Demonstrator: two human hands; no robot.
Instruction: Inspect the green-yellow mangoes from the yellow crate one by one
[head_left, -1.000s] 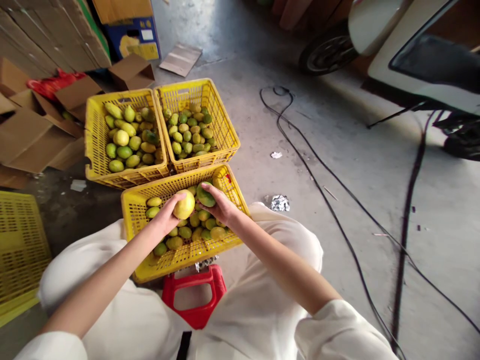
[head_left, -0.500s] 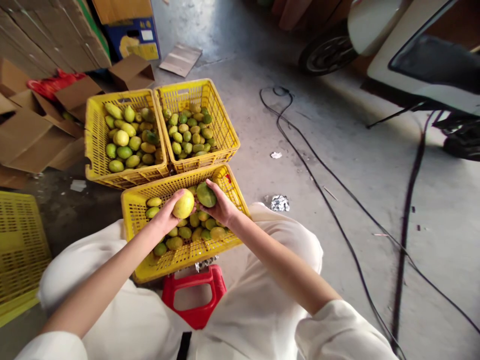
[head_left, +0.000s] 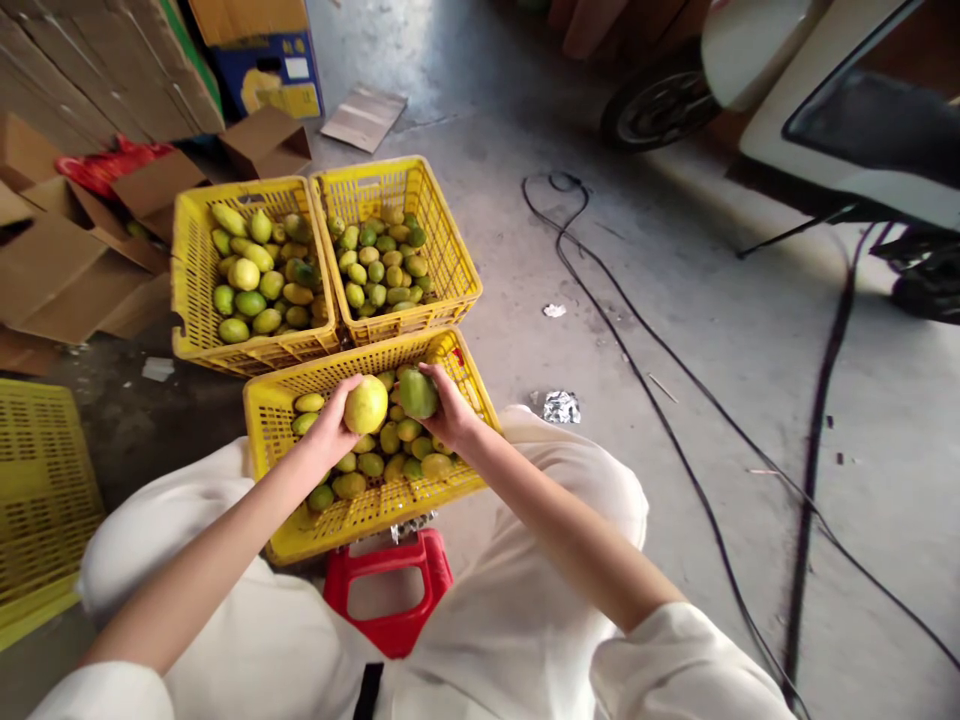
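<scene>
My left hand (head_left: 337, 415) is closed round a round yellow lemon (head_left: 366, 404). In my right hand (head_left: 448, 408) is a green lemon (head_left: 418, 394), gripped from its right side. The two fruits are held side by side, a little apart, above the near yellow crate (head_left: 292, 540). Inside that crate lie several smaller green and yellow lemons (head_left: 393, 467). Behind it, two more yellow crates stand side by side: the left crate (head_left: 217, 357) has larger fruit, the right crate (head_left: 455, 285) smaller, mostly green fruit.
A red plastic stool (head_left: 399, 635) shows between my knees. Opened cardboard boxes (head_left: 60, 275) lie at the left, above another yellow crate (head_left: 37, 500). Black cables (head_left: 660, 400) run over the floor on the right, below a parked scooter (head_left: 780, 120). Crumpled foil (head_left: 561, 406) lies near my right knee.
The green lemon has turned in my right hand, showing a different side. My left hand keeps hold of the yellow lemon, almost unmoved. The crates stay in place.
</scene>
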